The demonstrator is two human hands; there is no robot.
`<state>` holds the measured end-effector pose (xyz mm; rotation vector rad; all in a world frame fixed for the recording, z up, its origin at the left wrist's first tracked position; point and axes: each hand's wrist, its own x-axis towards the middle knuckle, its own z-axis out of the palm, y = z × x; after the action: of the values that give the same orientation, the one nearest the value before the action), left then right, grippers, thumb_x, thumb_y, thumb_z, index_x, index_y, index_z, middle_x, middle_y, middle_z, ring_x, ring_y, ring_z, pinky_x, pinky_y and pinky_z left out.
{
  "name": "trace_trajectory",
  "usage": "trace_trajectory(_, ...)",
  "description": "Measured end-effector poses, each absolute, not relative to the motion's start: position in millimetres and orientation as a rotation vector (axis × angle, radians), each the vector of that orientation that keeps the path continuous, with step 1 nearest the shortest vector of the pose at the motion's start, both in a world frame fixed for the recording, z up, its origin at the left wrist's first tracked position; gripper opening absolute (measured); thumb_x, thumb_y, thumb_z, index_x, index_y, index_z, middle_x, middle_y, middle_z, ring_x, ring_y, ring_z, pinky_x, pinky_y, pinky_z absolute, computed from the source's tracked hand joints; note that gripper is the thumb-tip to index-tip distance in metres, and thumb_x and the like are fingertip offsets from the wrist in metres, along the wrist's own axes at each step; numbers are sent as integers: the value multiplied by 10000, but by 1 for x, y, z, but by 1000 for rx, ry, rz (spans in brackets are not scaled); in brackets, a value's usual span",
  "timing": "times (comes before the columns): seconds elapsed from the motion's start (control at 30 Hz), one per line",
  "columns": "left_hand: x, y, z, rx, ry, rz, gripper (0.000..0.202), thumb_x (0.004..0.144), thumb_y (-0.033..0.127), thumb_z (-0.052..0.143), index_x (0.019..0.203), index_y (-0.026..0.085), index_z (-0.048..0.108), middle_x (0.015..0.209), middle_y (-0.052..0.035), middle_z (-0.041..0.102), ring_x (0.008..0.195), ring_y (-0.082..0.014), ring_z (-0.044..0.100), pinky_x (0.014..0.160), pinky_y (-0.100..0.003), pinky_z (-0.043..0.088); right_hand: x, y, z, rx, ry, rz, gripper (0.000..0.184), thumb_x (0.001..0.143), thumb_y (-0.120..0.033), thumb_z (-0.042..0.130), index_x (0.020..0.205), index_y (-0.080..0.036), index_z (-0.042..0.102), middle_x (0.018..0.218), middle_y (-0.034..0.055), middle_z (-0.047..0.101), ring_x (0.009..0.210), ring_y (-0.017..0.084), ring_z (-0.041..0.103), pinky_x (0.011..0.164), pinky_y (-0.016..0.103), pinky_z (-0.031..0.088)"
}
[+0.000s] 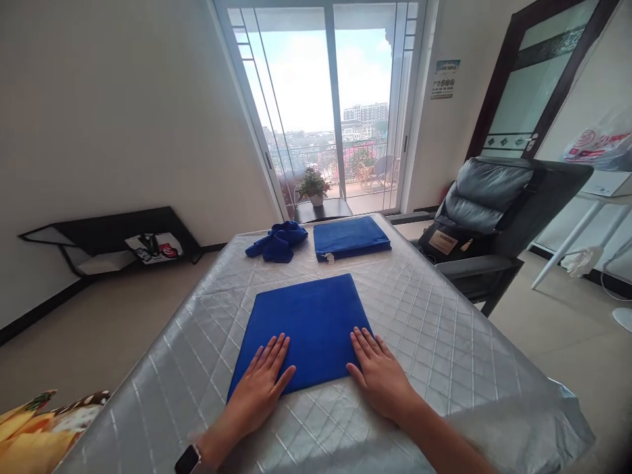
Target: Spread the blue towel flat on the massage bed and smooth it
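A folded blue cloth [309,322] lies flat in front of me on a quilted silver table cover [419,329]. My left hand [264,382] rests palm down on its near left corner, fingers stretched out and thumb apart. On the near right edge lies my right hand [378,375], also flat, with its fingertips on the cloth. Neither hand grips anything. Farther back sits a neatly folded stack of blue cloth [351,237] with a small white tag at its front edge. Beside it, to the left, is a crumpled blue cloth [280,241].
A black reclining chair [494,204] with a dark bag [449,240] stands along the right side. Behind the table, a potted plant [315,184] sits on a small dark stand before sliding glass doors. A black rack [118,237] is at the left wall; yellow patterned fabric [39,434] shows lower left.
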<state>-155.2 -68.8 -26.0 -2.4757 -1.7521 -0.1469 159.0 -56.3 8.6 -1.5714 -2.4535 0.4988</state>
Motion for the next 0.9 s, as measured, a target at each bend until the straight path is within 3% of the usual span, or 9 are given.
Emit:
trace_trajectory(0.2, -205, -112, -27, -2417, -1859, -81, 660, 1015, 548, 337, 1571, 274, 110, 1635, -37, 263, 1501, -252, 272, 1202, -478, 305, 165, -58, 14, -1551, -2450, 494, 681, 1038, -585, 259, 1583, -178, 226, 1642, 54, 197, 1523, 232, 148, 1248, 471, 158)
trace_trajectory(0.33, -202, -117, -32, -2372, -1796, -274, 657, 996, 538, 405, 1572, 289, 210, 1598, -37, 367, 1449, -257, 387, 1162, -473, 390, 183, -67, 25, -1315, -2488, 324, 462, 1061, -437, 342, 1418, -253, 570, 1501, 51, 509, 1404, 238, 429, 1187, 448, 329)
trace_trajectory(0.43, -204, -116, -35, -2331, -1698, -477, 533, 968, 559, 462, 1435, 308, 518, 1478, -33, 547, 1327, -265, 542, 1071, -444, 500, 198, -73, 28, -1250, -2466, 237, 389, 1065, -306, 357, 1225, -283, 712, 1257, 40, 683, 1171, 206, 609, 1032, 377, 485)
trace_trajectory(0.5, -205, -115, -34, -2298, -1675, -576, 451, 942, 605, 484, 1194, 296, 695, 1290, -49, 680, 1172, -264, 650, 981, -422, 562, 204, -74, 28, -1251, -2456, 204, 373, 1058, -257, 377, 1189, -279, 725, 1180, 41, 703, 1093, 200, 632, 959, 354, 517)
trace_trajectory(0.6, -202, -116, -27, -2284, -1658, -665, 450, 936, 642, 465, 965, 273, 723, 1053, -56, 740, 975, -241, 713, 859, -387, 605, 205, -71, 30, -1235, -2501, 169, 360, 1045, -203, 398, 1140, -275, 737, 1137, 39, 709, 1050, 198, 639, 930, 355, 520)
trace_trajectory(0.9, -207, -114, -32, -2320, -1647, -721, 420, 876, 674, 559, 965, 292, 708, 1042, -35, 758, 952, -237, 728, 810, -352, 619, 195, -62, 41, -1189, -2568, -5, 385, 1054, -195, 333, 1022, -220, 716, 1016, 82, 707, 959, 195, 659, 895, 354, 534)
